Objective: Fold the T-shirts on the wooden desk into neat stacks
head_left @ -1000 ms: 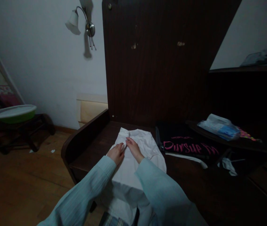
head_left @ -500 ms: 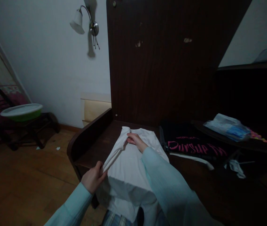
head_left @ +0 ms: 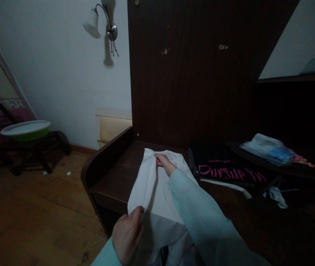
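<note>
A white garment point(head_left: 157, 192) lies on a dark wooden surface point(head_left: 113, 177) and hangs over its near edge. My left hand point(head_left: 126, 236) is closed on the garment's left edge near the bottom, holding a fold of it up. My right hand point(head_left: 164, 162) pinches the cloth at the far end, near the top of the same fold. Both arms wear pale blue sleeves.
A black garment with pink lettering point(head_left: 226, 171) lies to the right of the white one. A plastic bag point(head_left: 268, 149) rests on a shelf at the right. A green basin point(head_left: 26, 130) sits on a low stand at the left. A wall lamp point(head_left: 102, 22) hangs above.
My left hand has drawn back toward me along the garment's left edge and folded that edge inward. My right hand has stayed at the far end, shifting slightly forward.
</note>
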### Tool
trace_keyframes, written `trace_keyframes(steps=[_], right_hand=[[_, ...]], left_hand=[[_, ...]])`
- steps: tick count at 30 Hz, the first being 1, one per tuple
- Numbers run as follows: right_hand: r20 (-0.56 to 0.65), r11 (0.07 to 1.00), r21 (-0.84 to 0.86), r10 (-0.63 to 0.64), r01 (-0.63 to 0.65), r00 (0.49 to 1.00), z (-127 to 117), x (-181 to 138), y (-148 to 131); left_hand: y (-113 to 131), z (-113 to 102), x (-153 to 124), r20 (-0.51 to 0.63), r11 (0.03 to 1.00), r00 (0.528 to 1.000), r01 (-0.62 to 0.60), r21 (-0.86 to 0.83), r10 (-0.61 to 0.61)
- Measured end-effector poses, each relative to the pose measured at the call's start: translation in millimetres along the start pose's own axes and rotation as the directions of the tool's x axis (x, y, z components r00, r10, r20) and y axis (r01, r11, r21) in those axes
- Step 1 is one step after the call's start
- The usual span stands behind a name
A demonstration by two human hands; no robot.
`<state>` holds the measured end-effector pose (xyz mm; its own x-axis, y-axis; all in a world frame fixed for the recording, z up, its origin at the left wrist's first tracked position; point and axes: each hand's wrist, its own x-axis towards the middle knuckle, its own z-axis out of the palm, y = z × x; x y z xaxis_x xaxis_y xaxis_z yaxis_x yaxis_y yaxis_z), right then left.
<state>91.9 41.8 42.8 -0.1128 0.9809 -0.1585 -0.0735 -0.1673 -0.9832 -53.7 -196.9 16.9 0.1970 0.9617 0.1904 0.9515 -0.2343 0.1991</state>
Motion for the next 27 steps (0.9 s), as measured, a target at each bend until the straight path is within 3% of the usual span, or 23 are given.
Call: trace_keyframes(steps=[3,7,9,11,13,15,17,18,22,27], right_hand=[[-0.011,0.996,-0.091,-0.008,0.007,1.0,-11,0,10],[0.012,0.974,-0.227,-0.025,0.027,1.0,-17,3,17],[0.008,0.952,-0.302,-0.04,0.04,0.999,-18,6,19],[-0.02,0.929,-0.362,-0.094,0.08,0.995,-19,6,21],[-0.019,0.836,-0.514,-0.238,0.195,0.971,-20,3,23],[0.108,0.611,-0.714,-0.387,0.342,0.916,-20,-3,25],[0.29,0.352,-0.831,-0.386,0.43,0.876,-18,-10,29],[0.34,0.281,-0.855,-0.331,0.436,0.88,-16,-14,32],[0.296,0.206,-0.922,-0.166,0.327,0.941,-7,-25,43],[0.228,0.241,-0.932,-0.19,0.271,0.955,-2,-26,34]], left_hand=[[22,12,3,0.114,1.0,0.993,-0.017,0.005,0.016],[30,21,3,0.163,0.999,0.986,-0.029,0.016,0.026],[26,23,3,0.134,0.995,0.987,-0.082,-0.048,0.088],[17,22,4,0.016,0.981,0.991,-0.131,-0.141,0.135],[5,22,7,-0.153,0.971,0.977,-0.171,-0.169,0.145],[-10,24,12,-0.287,0.973,0.944,-0.204,-0.111,0.165],[-23,32,17,-0.323,0.975,0.925,-0.22,-0.017,0.202],[-29,36,20,-0.312,0.975,0.924,-0.223,0.026,0.22],[-44,46,24,-0.215,0.976,0.954,-0.187,0.111,0.207],[-49,22,32,-0.129,0.991,0.984,-0.117,0.062,0.124]])
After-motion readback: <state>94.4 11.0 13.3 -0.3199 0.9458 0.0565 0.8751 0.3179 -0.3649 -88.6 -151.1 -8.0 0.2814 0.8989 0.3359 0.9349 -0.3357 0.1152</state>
